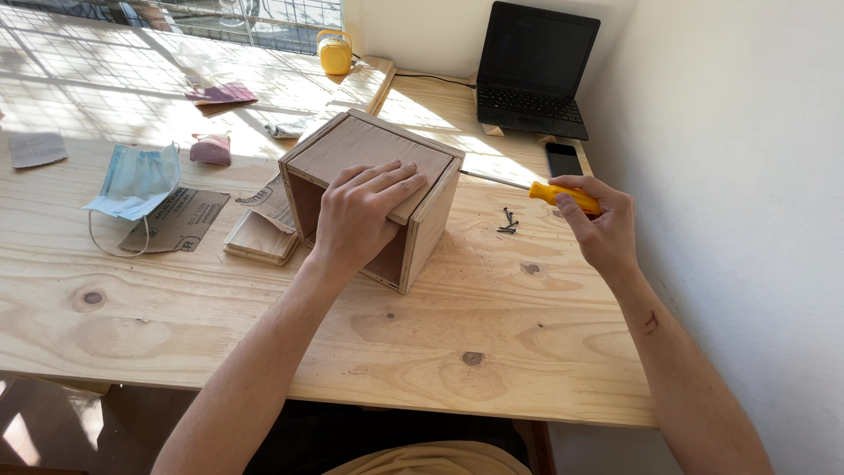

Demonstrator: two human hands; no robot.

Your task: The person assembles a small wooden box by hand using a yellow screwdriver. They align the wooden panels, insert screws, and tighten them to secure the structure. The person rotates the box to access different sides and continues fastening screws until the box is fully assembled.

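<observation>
Sunlight falls across a pale plywood worktable (pixel 264 325) that stands against a white wall, with window-grid shadows on its far part. At the middle of the table sits a small open wooden box (pixel 374 198), lying on its side with the open face toward the person. The left hand (pixel 360 215) rests flat on the top panel of this box, fingers spread and pressing down, not closed around anything. To the right of it, well apart, the right hand (pixel 602 224) is clenched around the yellow handle of a screwdriver (pixel 563 195); its thin metal shaft points left and reaches the upper right edge of the box. Between the two hands, just under the shaft, a few dark screws (pixel 508 220) lie on the table. Left of the left hand lie flat wooden pieces (pixel 261 239), a sheet of sandpaper (pixel 180 220) and a blue face mask (pixel 136 180). Farther beyond are a pink sanding block (pixel 212 149), and a small yellow device (pixel 335 53). Beyond the right hand lie a black smartphone (pixel 563 159) and an open black laptop (pixel 536 75).
</observation>
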